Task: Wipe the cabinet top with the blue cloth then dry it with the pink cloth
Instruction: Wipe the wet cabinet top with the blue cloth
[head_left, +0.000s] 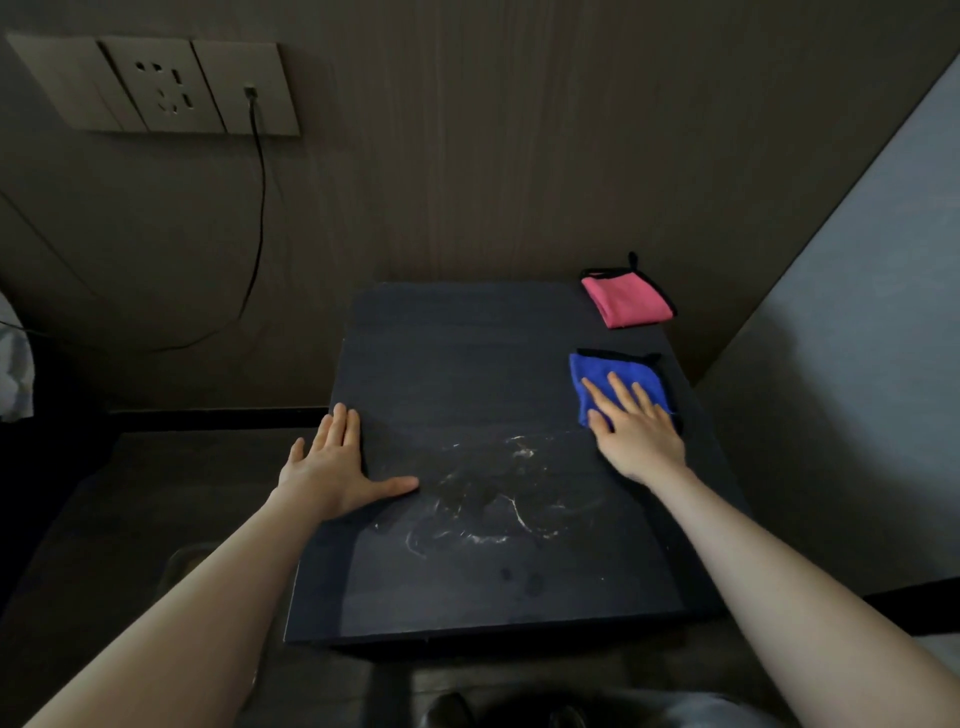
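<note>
Now right hand presses flat on blue cloth atop cabinet top.

I can't read any words, numbers or signs here. The blue cloth and the pink cloth have plain black edges and no tag with letters that I can see. The dark cabinet top has only white smears on it, and they don't make letters. The wall plate has holes for plugs but no writing that shows.
</note>
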